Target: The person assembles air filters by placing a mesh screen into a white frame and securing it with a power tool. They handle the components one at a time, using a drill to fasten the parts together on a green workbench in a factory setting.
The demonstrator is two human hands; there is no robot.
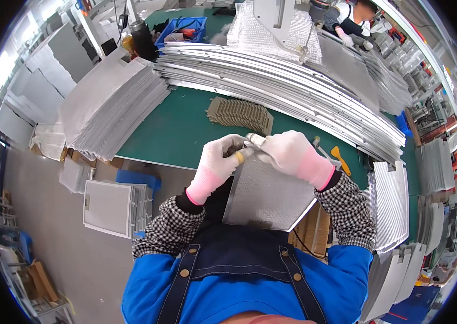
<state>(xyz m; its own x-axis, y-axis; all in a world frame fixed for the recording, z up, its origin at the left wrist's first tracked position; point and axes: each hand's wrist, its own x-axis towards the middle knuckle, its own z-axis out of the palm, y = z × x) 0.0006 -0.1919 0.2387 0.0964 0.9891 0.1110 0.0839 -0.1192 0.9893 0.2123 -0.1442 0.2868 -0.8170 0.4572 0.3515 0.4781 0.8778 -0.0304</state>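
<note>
My left hand (219, 163), in a white glove with a pink cuff, is closed in a pinch at the far edge of a grey metal mesh panel (271, 189). A yellowish band shows on one of its fingers. My right hand (292, 155), gloved alike, has its fingers bent inward and meets the left hand there. What lies between the fingertips is small, greyish and mostly hidden. The framed panel slants from the table edge toward my lap. Just beyond my hands, a row of thin beige-brown notched pieces (239, 113) lies on the green table (158, 127).
Long metal strips (271, 70) are stacked across the table. Mesh sheet stacks stand at left (109, 102) and right (390, 205). A yellow scraper (340, 160) lies right of my hands. A blue bin (182, 29) sits at the back; a co-worker (350, 24) stands far right.
</note>
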